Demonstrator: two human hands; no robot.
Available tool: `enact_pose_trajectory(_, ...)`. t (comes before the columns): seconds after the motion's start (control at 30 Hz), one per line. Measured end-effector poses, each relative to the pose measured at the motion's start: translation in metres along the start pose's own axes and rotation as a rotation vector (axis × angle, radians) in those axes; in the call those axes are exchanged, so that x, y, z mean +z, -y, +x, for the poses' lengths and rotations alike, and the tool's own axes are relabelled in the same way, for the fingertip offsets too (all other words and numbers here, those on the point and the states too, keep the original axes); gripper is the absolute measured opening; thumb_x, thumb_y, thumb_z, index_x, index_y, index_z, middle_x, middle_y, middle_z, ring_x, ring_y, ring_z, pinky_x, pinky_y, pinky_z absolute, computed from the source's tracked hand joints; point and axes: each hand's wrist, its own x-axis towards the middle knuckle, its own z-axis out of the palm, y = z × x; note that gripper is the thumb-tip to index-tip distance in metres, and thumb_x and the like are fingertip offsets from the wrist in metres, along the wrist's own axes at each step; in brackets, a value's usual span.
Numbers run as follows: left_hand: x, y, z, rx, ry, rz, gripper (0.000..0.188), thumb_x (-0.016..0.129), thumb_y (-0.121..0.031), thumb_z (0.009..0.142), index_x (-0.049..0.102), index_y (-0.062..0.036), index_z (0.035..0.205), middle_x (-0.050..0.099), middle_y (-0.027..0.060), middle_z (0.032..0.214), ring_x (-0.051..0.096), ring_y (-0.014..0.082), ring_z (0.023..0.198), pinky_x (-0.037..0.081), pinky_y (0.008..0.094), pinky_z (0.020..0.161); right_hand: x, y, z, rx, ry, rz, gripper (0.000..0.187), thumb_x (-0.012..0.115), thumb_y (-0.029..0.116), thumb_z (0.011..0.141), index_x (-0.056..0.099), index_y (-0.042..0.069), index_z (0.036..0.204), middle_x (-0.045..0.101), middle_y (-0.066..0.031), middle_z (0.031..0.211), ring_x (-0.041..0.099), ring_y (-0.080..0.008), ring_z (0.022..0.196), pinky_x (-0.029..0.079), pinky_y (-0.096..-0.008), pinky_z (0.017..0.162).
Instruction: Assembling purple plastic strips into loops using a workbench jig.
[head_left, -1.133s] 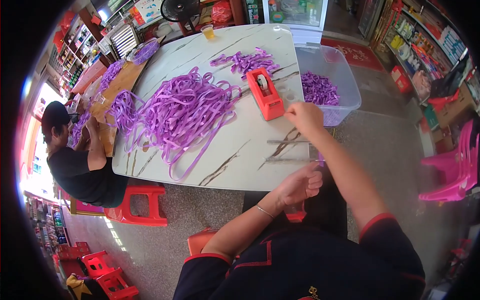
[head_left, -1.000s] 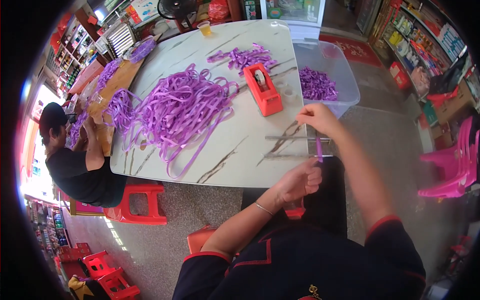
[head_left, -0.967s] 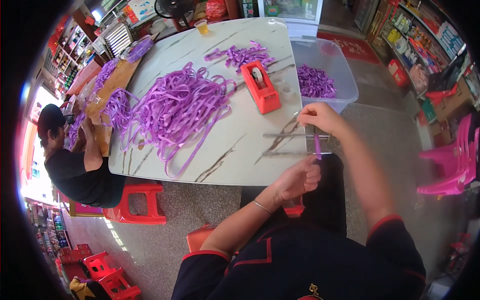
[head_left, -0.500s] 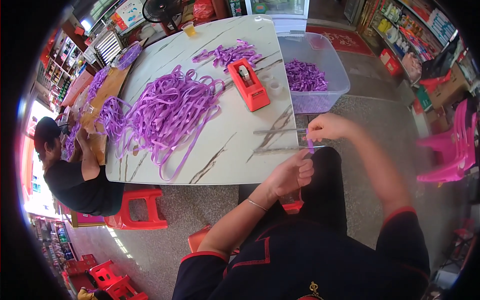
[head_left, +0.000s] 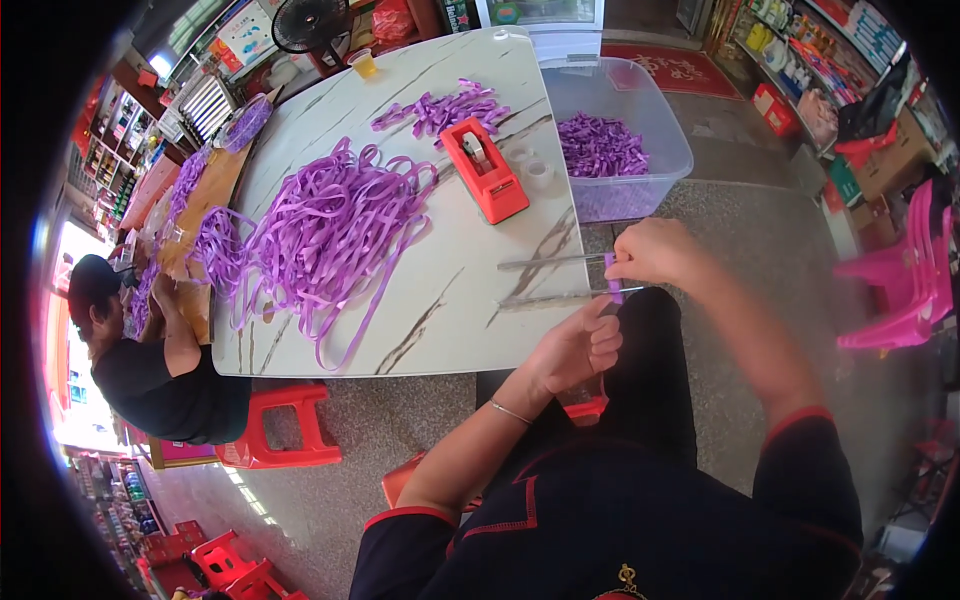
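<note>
Two thin metal rods [head_left: 545,264] stick out past the right edge of the marble-patterned table, and a short stretch of purple ribbon [head_left: 614,284] spans them. My right hand [head_left: 655,250] is closed, its fingertips pinching the ribbon by the far rod. Just below the near rod, my left hand [head_left: 578,348] has its fingers curled in, with thumb and forefinger at the ribbon's lower part. Exactly how the ribbon runs between the fingers is too small to make out. A large tangled heap of purple ribbon [head_left: 335,225] lies to the left on the table.
A red tape dispenser [head_left: 485,172] stands beside clear tape rolls [head_left: 539,174]. Behind it lie folded ribbon pieces [head_left: 440,108]. A clear plastic bin [head_left: 672,165] of purple pieces adjoins the table's right side. At left, another person [head_left: 165,360] handles ribbon. Pink chairs [head_left: 915,275] stand at right.
The view has shifted slightly, so the table's contents sit a little further left. My right hand has moved slightly at the rods, and the ribbon now shows more clearly across both. My left hand stays close by.
</note>
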Motion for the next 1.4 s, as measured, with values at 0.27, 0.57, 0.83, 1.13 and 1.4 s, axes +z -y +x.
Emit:
enact_pose_trajectory(0.27, 0.002, 0.001, 0.000, 0.003, -0.020, 0.007, 0.024, 0.043, -0.010, 0.084, 0.044, -0.0157, 0.107, 0.028, -0.0025, 0.066, 0.030, 0.0096, 0.060, 0.028, 0.0221, 0.054, 0.065, -0.042, -0.009, 0.200, -0.226, 0.881, 0.038, 0.059, 0.047, 0.078, 0.056, 0.010, 0.072, 0.052, 0.0003, 0.059, 0.049, -0.0137, 0.049, 0.038, -0.0268, 0.045)
enact_pose_trajectory(0.57, 0.002, 0.000, -0.001, 0.012, -0.018, 0.072, 0.028, 0.048, -0.015, 0.085, 0.040, -0.0162, 0.111, 0.030, -0.0023, 0.067, 0.032, 0.0100, 0.061, 0.030, 0.0215, 0.054, 0.176, 0.011, 0.018, 0.082, 0.137, 2.579, 0.022, 0.050, 0.028, 0.090, 0.057, 0.013, 0.105, 0.047, 0.0067, 0.066, 0.040, -0.0012, 0.052, 0.031, -0.0145, 0.047)
enact_pose_trajectory(0.83, 0.000, 0.001, 0.001, 0.021, -0.022, 0.097, 0.044, 0.048, -0.018, 0.086, 0.034, -0.0163, 0.128, 0.030, -0.0026, 0.067, 0.032, 0.0097, 0.061, 0.030, 0.0217, 0.055, 0.183, 0.010, 0.039, -0.320, 0.256, 2.564, 0.029, 0.046, 0.025, 0.092, 0.051, 0.008, 0.115, 0.049, 0.0036, 0.068, 0.044, -0.0026, 0.055, 0.035, -0.0159, 0.049)
enact_pose_trajectory(1.13, -0.001, 0.000, 0.000, 0.013, -0.010, 0.093, 0.037, 0.047, -0.017, 0.087, 0.038, -0.0155, 0.123, 0.031, -0.0024, 0.067, 0.031, 0.0097, 0.061, 0.029, 0.0215, 0.054, 0.179, 0.013, 0.036, -0.457, 0.267, 2.513, 0.018, 0.052, 0.027, 0.089, 0.052, 0.010, 0.096, 0.056, 0.0001, 0.083, 0.055, -0.0086, 0.071, 0.045, -0.0215, 0.061)
enact_pose_trajectory(1.4, 0.002, 0.001, 0.001, 0.020, -0.026, 0.086, 0.024, 0.045, -0.017, 0.088, 0.043, -0.0152, 0.112, 0.030, -0.0024, 0.067, 0.031, 0.0096, 0.061, 0.029, 0.0214, 0.054, 0.165, 0.003, 0.019, -0.194, 0.192, 2.523, 0.012, 0.055, 0.020, 0.086, 0.057, 0.009, 0.091, 0.057, 0.0027, 0.081, 0.052, -0.0048, 0.067, 0.045, -0.0215, 0.063)
